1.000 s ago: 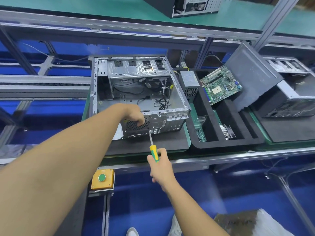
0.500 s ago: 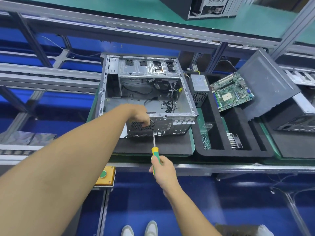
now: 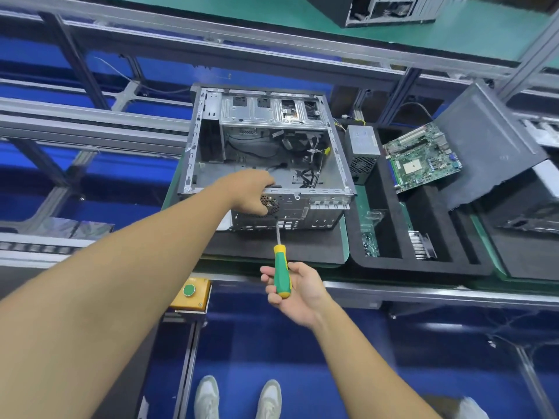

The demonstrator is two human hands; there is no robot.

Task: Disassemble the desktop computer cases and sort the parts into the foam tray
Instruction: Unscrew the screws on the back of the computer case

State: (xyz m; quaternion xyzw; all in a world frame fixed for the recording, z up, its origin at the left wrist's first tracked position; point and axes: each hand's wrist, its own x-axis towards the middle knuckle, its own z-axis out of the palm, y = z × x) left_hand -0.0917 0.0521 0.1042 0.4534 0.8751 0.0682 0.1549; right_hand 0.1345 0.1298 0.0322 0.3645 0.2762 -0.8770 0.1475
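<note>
Right hand (image 3: 298, 293) is palm up, its fingers loosely curled round the green-and-yellow-handled screwdriver (image 3: 281, 273). The steel tip meets the rear panel of the open grey steel computer case (image 3: 314, 211), which lies on its side on a black mat (image 3: 302, 252). The left arm is extended. Left hand (image 3: 249, 192) grips the case's rear top edge by the fan grille, fingers hooked inside. To the right, the black foam tray (image 3: 423, 267) holds a grey power supply (image 3: 361, 146), label unreadable, and a green motherboard (image 3: 423, 160).

I could read no text anywhere; the label (image 3: 361, 136) on the power supply (image 3: 363, 160) was too blurred.
</note>
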